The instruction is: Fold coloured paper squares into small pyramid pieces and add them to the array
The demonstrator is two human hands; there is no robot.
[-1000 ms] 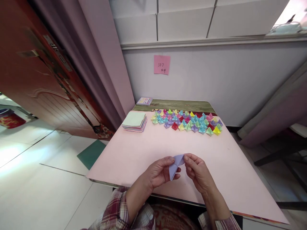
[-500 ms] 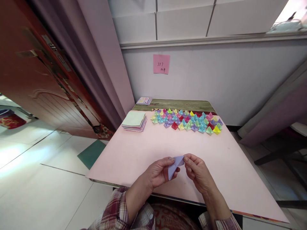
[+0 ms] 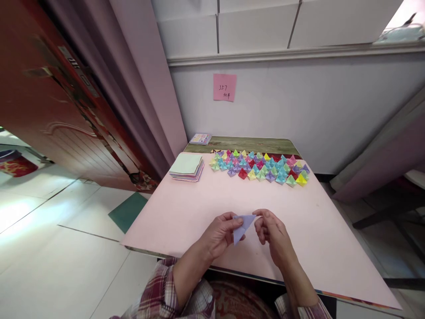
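Note:
Just above the near part of the pink table [image 3: 186, 212], both my hands hold a pale lilac folded paper [image 3: 242, 225]. My left hand [image 3: 221, 232] grips its left side with thumb and fingers closed on it. My right hand [image 3: 270, 230] pinches the paper's right tip between thumb and forefinger. Farther back lie rows of several small folded paper shapes [image 3: 260, 167] in many colours. A stack of square coloured paper sheets [image 3: 187, 167] lies at the back left.
A small printed packet [image 3: 200, 138] rests on the wooden strip at the table's far edge. A pink sticky note [image 3: 225, 87] hangs on the white wall. A red-brown door [image 3: 49, 102] and curtain stand left; a green mat [image 3: 128, 212] lies on the floor.
Both hands have shifted slightly away from me with the lilac paper, and the paper has turned a little flatter. The grip is unchanged.

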